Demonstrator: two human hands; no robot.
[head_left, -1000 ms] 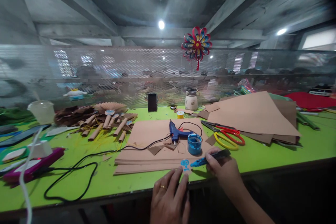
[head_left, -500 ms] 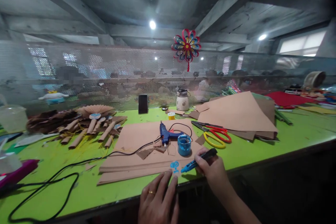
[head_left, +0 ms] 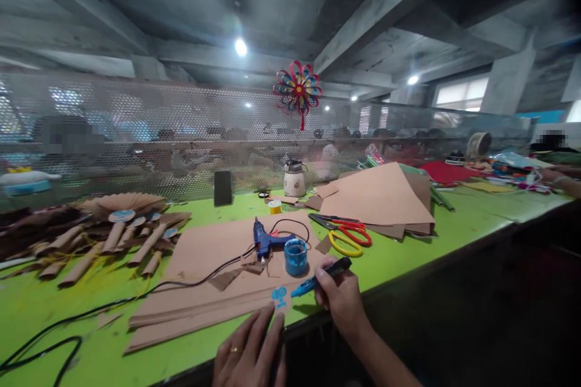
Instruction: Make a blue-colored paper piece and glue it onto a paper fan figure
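Note:
My right hand [head_left: 339, 293] grips a blue marker with a black end [head_left: 318, 278], its tip just right of some blue marks [head_left: 279, 297] on brown paper. My left hand [head_left: 254, 347] lies with fingers stretched, fingertips on the paper beside those marks. Just beyond stands a small jar of blue paint [head_left: 296, 259], smeared around the rim. A blue glue gun [head_left: 267, 240] rests on the stacked brown paper sheets [head_left: 200, 254], among torn scraps. Right of the jar lie scissors with yellow handles [head_left: 345, 244] and scissors with red handles [head_left: 358, 233].
Paper fans with rolled handles [head_left: 113, 236] lie left on the green table [head_left: 472, 236]. A black cord [head_left: 181, 283] crosses the table. Farther back are a phone [head_left: 223, 188], a bottle [head_left: 295, 180] and large brown sheets [head_left: 376, 199]. At far right, another person's arm [head_left: 563, 181] shows.
The view has turned to the right, so things on the table appear farther left. Both hands keep about the same place beside the blue marks, marker still in the right hand.

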